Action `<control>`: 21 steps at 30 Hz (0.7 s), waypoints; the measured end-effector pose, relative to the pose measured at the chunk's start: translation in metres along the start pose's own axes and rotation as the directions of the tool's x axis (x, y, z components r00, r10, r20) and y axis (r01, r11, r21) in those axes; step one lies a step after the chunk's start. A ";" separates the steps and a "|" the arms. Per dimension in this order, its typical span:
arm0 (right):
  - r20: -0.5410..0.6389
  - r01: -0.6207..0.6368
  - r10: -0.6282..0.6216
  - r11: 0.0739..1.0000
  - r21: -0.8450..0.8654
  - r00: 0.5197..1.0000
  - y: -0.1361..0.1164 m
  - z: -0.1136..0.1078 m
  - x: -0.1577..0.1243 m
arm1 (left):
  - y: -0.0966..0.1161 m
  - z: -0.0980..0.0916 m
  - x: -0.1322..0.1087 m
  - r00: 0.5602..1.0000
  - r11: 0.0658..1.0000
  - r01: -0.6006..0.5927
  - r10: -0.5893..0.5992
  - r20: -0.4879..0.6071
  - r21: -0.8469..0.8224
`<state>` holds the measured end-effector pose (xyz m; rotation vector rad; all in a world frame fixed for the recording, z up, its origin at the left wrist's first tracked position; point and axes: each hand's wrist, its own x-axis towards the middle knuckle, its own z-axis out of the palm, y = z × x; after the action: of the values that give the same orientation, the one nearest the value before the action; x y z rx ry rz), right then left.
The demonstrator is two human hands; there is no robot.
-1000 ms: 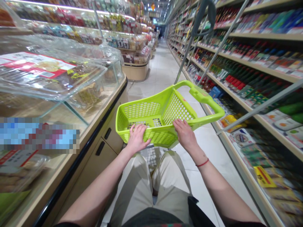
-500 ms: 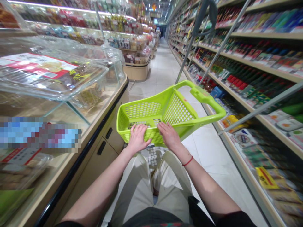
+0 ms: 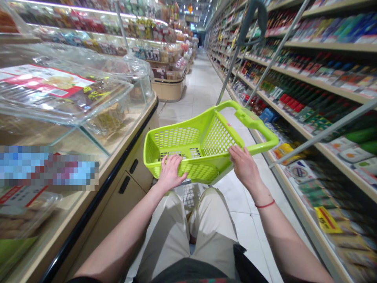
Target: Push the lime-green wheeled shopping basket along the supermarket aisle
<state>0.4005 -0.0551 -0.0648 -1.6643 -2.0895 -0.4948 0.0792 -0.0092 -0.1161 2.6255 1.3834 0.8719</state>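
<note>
Lime-green basket (image 3: 176,137), left hand (image 3: 170,173) on rim (image 3: 149,157), right hand (image 3: 244,167) seemingly on handle (image 3: 256,125)

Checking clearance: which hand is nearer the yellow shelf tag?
Right hand on the green basket's side, nearer the tag; left hand on its near rim, farther.

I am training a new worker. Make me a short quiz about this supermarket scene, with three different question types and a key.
1. True or false: the left hand touches the lime-green plastic shopping basket.
2. Multiple choice: the red string bracelet is on which wrist? A) left B) right
3. Fill in the blank: the glass display counter stands on the person's ____ side.

Key: 1 true; 2 B; 3 left
</note>
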 end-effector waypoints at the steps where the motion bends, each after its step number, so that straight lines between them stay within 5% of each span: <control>1: -0.003 -0.005 0.005 1.000 0.002 1.000 -0.005 0.005 0.000 | 0.000 0.000 0.000 1.000 1.000 0.000 0.000 0.002 0.000; 13: 0.081 0.105 -0.121 0.978 0.183 0.989 -0.095 0.051 0.023 | -0.001 0.001 -0.001 1.000 1.000 0.002 -0.002 0.000 0.005; 21: 0.098 0.134 -0.158 0.967 0.217 0.983 -0.080 0.042 0.022 | -0.002 0.000 -0.002 1.000 1.000 0.009 -0.009 0.008 0.002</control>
<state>0.3140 -0.0327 -0.0905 -1.4572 -2.2714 -0.2172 0.0764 -0.0092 -0.1174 2.6191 1.3937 0.8579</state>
